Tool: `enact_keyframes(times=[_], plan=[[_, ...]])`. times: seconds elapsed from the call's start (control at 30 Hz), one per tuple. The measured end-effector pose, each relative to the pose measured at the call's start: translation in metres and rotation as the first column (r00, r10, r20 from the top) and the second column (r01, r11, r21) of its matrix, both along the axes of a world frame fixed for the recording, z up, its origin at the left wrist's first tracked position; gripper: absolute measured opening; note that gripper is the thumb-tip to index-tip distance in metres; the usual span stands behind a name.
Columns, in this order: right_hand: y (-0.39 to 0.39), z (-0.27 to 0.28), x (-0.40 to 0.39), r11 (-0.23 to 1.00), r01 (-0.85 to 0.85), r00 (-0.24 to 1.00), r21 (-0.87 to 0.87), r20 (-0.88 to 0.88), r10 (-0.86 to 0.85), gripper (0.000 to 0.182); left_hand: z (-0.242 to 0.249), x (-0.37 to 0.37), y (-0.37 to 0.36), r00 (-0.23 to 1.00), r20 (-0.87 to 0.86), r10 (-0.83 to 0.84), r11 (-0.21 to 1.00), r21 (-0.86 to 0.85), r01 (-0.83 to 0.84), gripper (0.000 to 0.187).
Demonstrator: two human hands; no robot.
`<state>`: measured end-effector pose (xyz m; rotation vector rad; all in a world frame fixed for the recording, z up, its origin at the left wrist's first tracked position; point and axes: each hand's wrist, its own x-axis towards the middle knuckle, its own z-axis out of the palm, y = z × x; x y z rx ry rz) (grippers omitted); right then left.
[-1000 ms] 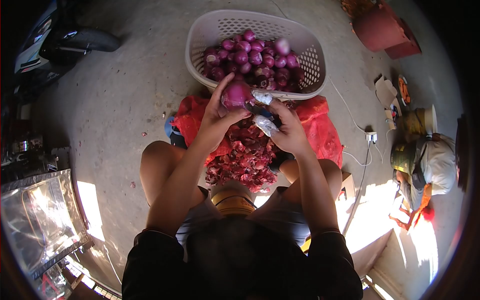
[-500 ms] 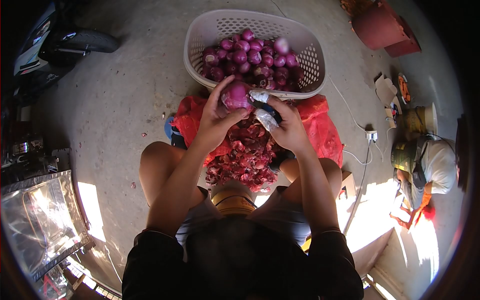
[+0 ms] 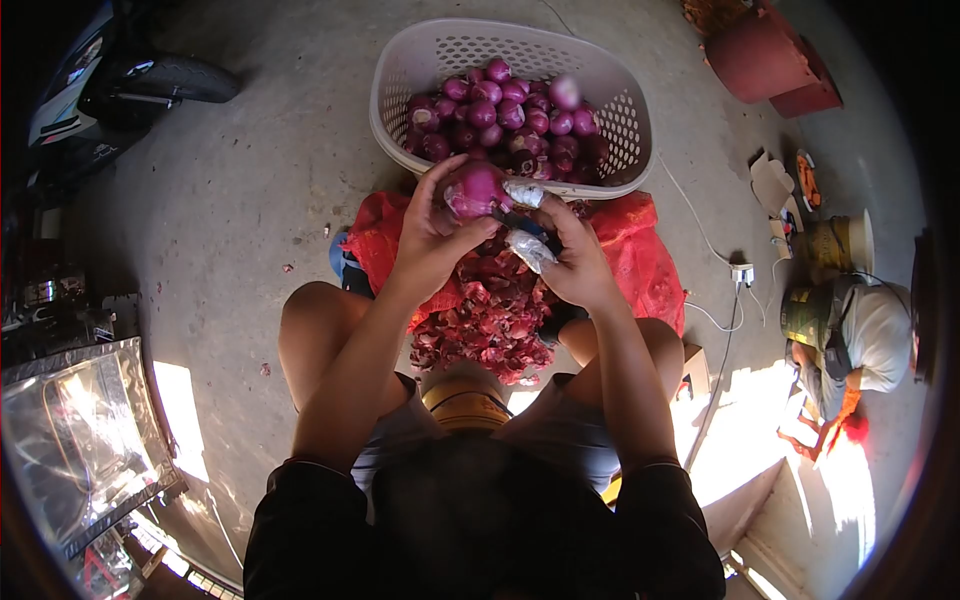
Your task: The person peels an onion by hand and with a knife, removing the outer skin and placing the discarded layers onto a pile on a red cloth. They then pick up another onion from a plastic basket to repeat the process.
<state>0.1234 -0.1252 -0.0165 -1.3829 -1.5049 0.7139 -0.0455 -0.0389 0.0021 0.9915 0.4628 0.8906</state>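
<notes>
Hands meet just below the basket at 12 o'clock. The left hand (image 3: 432,238) is clenched around a round red-purple onion (image 3: 473,189), fingers curled over its top and thumb underneath. The right hand (image 3: 577,262), its fingers wrapped in pale tape or film, grasps a small dark-handled knife (image 3: 520,221) whose tip rests against the onion's right side; the blade itself is too small to make out.

Behind the hands, the white perforated plastic laundry basket (image 3: 400,75) holds a heap of peeled purple onions (image 3: 505,115). Below the hands, between the knees, a pile of reddish onion skins (image 3: 490,315) lies on a red mesh sack (image 3: 640,260) spread on the concrete floor (image 3: 250,190).

Peeling should go best if the left hand turns the onion while the knife stays shallow, lifting only the dry outer layer, with the thumb kept clear of the edge and the skins dropping onto the pile.

At 3 o'clock another person (image 3: 850,340) crouches well apart; a dark scooter (image 3: 100,80) stands at 10 o'clock.
</notes>
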Motion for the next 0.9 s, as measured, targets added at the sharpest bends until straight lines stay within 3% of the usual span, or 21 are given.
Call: enact_keyframes(times=[0.13,0.23,0.33,0.63,0.73,0.9], plan=[[0.001,0.003,-0.002,1.0,0.031,0.999,0.002,0.02,-0.032,0.047,-0.003,0.0,0.001,1.0,0.013,0.006,0.999,0.047,-0.006,0.069],[0.003,0.015,-0.002,0.995,0.046,0.999,-0.089,0.024,-0.044,0.043,-0.006,0.0,0.001,1.0,0.005,0.0,0.998,0.056,0.0,0.068],[0.006,0.011,-0.002,0.997,0.074,0.997,0.017,0.028,-0.074,0.042,-0.004,0.0,0.001,1.0,0.01,-0.01,1.0,0.017,0.01,0.068],[0.006,0.016,-0.01,0.994,0.077,0.961,0.073,-0.272,-0.054,0.05,-0.005,0.0,0.0,1.0,0.0,0.023,0.995,0.093,-0.023,0.066],[-0.001,0.004,-0.003,1.0,-0.009,0.987,0.028,-0.163,0.013,0.057,-0.007,-0.001,0.001,1.0,-0.009,0.004,0.997,0.073,-0.004,0.066],[0.0,0.006,-0.003,1.0,0.012,0.999,-0.001,-0.049,-0.012,0.05,-0.002,0.0,0.0,1.0,0.015,-0.009,0.999,0.044,0.008,0.068]])
